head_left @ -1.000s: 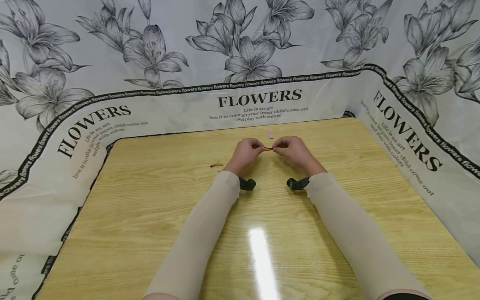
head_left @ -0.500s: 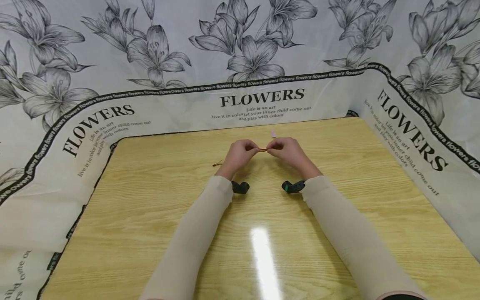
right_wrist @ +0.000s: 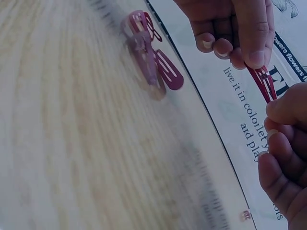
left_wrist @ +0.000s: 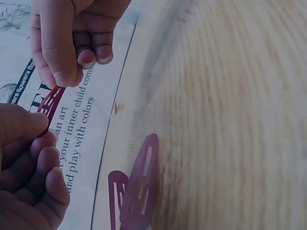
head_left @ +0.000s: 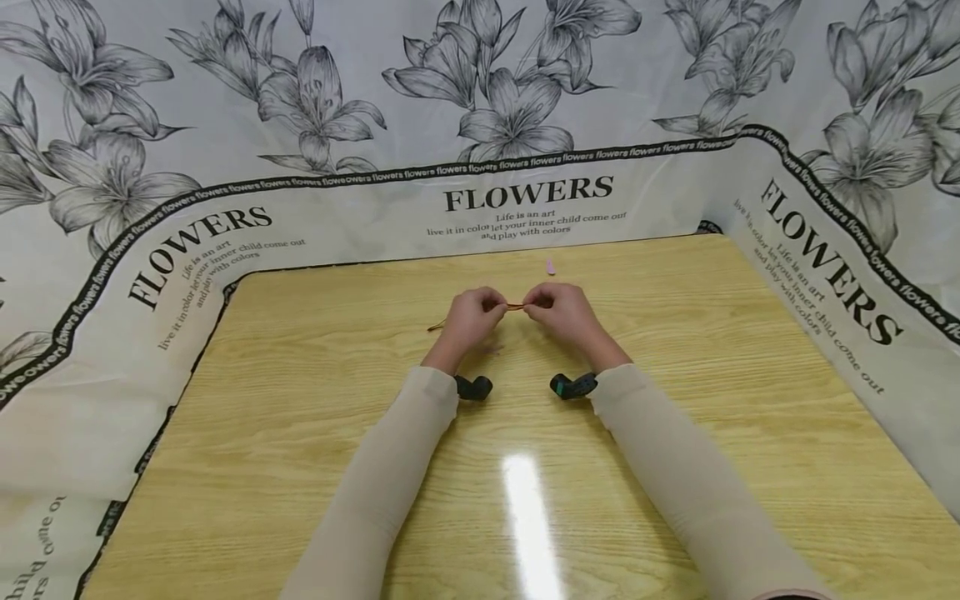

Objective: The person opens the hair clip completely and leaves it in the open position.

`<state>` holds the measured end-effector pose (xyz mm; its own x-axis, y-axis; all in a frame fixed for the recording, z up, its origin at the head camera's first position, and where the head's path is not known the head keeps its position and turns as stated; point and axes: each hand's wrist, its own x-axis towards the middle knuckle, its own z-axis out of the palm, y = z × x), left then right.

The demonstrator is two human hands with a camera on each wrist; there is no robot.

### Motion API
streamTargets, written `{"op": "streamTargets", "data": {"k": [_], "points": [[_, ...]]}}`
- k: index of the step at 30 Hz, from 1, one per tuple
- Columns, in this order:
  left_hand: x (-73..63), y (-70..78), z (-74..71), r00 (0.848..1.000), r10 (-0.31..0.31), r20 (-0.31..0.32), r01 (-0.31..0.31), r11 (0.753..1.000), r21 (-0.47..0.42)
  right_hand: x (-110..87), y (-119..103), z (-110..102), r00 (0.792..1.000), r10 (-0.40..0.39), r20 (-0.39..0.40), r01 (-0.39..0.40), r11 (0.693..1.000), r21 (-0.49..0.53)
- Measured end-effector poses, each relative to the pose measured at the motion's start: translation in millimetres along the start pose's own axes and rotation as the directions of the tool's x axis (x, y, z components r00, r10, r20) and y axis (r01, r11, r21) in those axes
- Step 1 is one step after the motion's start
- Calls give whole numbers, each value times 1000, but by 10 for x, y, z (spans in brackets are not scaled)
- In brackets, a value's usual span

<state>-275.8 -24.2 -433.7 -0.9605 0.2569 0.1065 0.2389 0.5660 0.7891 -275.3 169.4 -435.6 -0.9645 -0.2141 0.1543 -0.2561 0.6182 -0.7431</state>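
Note:
A red snap hair clip (left_wrist: 50,104) is held between both hands in the air above the table. My left hand (head_left: 470,315) pinches one end between thumb and forefinger. The other end is pinched by my right hand (head_left: 558,308). In the left wrist view the left hand is lower left and the right hand above it. Fingertips cover both ends of the clip. Purplish snap hair clips (left_wrist: 141,184) lie together on the table; the right wrist view shows the same cluster of clips (right_wrist: 168,72), partly overlapping. Left of my left hand lies a thin brownish clip (head_left: 437,327).
A small pink piece (head_left: 550,267) lies near the back edge of the wood-grain table (head_left: 300,433). A white cloth (head_left: 360,221) with flower prints rises behind and at both sides. Black wrist devices (head_left: 474,387) sit at the sleeve ends.
Both hands have moved slightly toward the body and to the left, keeping the hair clip between them. Something pale on the table beneath the left hand has come into view.

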Motion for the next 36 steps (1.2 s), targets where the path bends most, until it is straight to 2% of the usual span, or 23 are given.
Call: {"op": "streamTargets", "data": {"k": [16,26,36], "points": [[-136,-68,8,997,-48,-63,48,999,2,-52,-50,208,994,-47,-95,47,999,4],[-169,-97,63,991,-16,-129,19,1000,21,-80,-112,283,986,-44,-158,42,999,-17],[-196,-126,74,986,0,-167,7,999,42,-87,-129,350,983,-56,-175,53,998,-19]]}}
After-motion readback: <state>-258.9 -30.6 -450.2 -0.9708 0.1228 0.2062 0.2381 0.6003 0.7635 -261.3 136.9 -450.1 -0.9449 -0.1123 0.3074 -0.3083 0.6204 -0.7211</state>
